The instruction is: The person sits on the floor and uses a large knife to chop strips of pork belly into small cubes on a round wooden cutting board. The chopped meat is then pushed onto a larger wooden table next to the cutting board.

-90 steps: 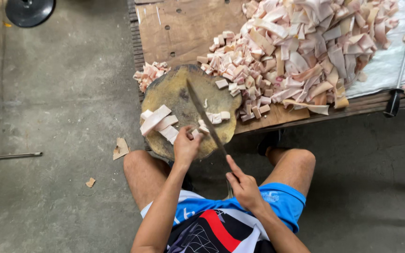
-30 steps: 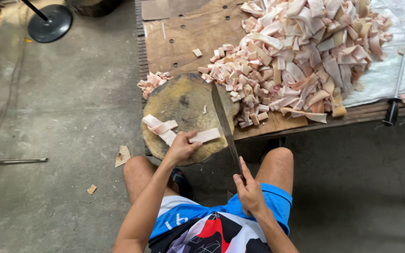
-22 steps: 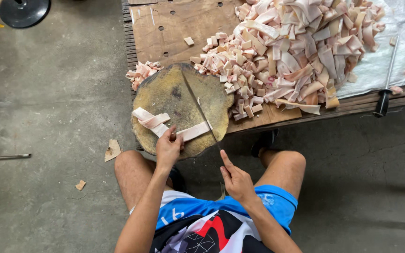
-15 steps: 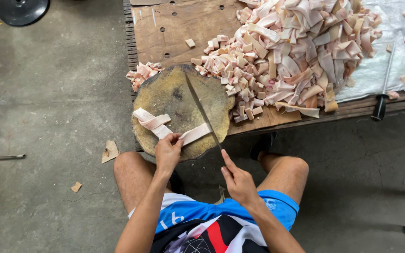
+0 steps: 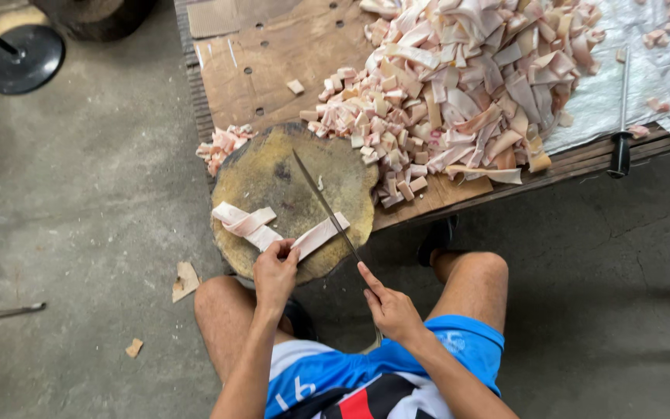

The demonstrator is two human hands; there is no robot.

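I sit with a round wooden chopping block (image 5: 269, 167) in front of my knees. My right hand (image 5: 388, 304) grips a long knife (image 5: 321, 200), whose blade lies across a pale strip of pork skin (image 5: 319, 233) on the block. My left hand (image 5: 274, 269) presses down the near end of that strip. More folded strips (image 5: 243, 222) lie on the block's left side, just beyond my left hand.
A low wooden pallet topped with cardboard (image 5: 273, 58) carries a big heap of pork strips (image 5: 490, 70) and cut cubes (image 5: 370, 124). A sharpening steel (image 5: 622, 116) rests at its right edge. More cubes (image 5: 222, 145) sit left of the block. A round black stand base (image 5: 22, 58) is on the concrete floor.
The knife came down from a raised, steeper position onto the strip. Cut pieces that were on the block three seconds ago are gone; my left hand now holds a fresh strip.
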